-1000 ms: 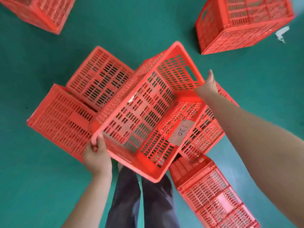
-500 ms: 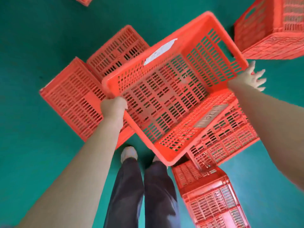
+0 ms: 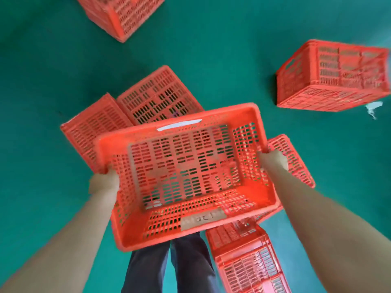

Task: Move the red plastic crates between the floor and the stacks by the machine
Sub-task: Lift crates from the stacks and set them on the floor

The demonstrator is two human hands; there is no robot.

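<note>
I hold an empty red slotted crate (image 3: 182,172) open side up above the green floor, level in front of my legs. A taped label reading "120" sits on its near wall. My left hand (image 3: 104,182) grips the left rim and my right hand (image 3: 273,161) grips the right rim. Under the held crate lie overturned red crates: one at the left (image 3: 91,127), one behind it (image 3: 158,96), one partly hidden at the right (image 3: 294,159), and one by my right foot (image 3: 251,265).
Another red crate (image 3: 334,77) stands on the floor at the far right, with a white scrap (image 3: 373,107) beside it. A further crate (image 3: 120,13) stands at the top left. The green floor (image 3: 222,49) lies bare between them. My dark trousers show below the held crate.
The crate has swung from tilted to level, open side up. My right hand, which was off the crate with fingers spread, now grips the right rim. The view shifted down.
</note>
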